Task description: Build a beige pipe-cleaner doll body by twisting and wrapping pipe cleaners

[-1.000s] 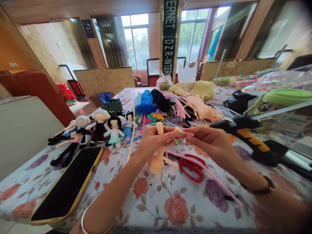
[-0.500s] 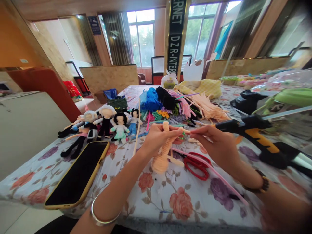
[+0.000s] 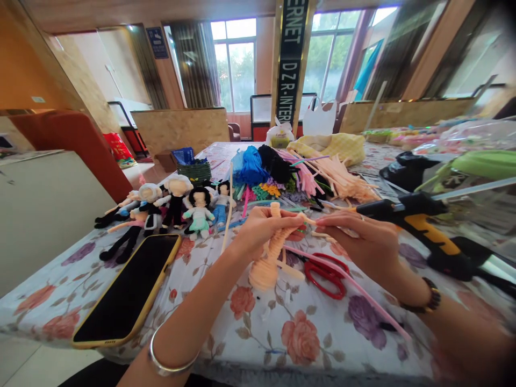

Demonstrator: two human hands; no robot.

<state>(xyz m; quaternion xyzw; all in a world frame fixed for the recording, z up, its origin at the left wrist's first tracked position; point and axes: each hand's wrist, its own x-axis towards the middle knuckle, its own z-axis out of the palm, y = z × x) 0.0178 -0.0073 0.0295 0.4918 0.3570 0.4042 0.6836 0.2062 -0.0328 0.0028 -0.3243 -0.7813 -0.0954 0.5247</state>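
Observation:
A peach doll body point(image 3: 264, 271) made of fuzzy pipe cleaners hangs head-down over the table, its round end low and its limbs up. Closed around its middle is my left hand point(image 3: 264, 228), thumb and fingers pinching one limb. The fingers of my right hand point(image 3: 358, 234) pinch the tip of a peach pipe cleaner point(image 3: 309, 219) that runs from that limb. Red-handled scissors point(image 3: 327, 275) lie below my hands, with a pink pipe cleaner point(image 3: 363, 298) across them. A black and orange glue gun point(image 3: 427, 231) stands right of my right hand.
Several finished dolls point(image 3: 197, 209) sit at the left behind a phone point(image 3: 129, 290) in a yellow case. Bundles of coloured pipe cleaners point(image 3: 252, 164) are heaped at the back. A clear plastic container with a green top point(image 3: 484, 166) is at the right.
My right hand has shifted slightly and its fingers have turned at the pipe cleaner's tip. My left hand keeps its hold on the doll body.

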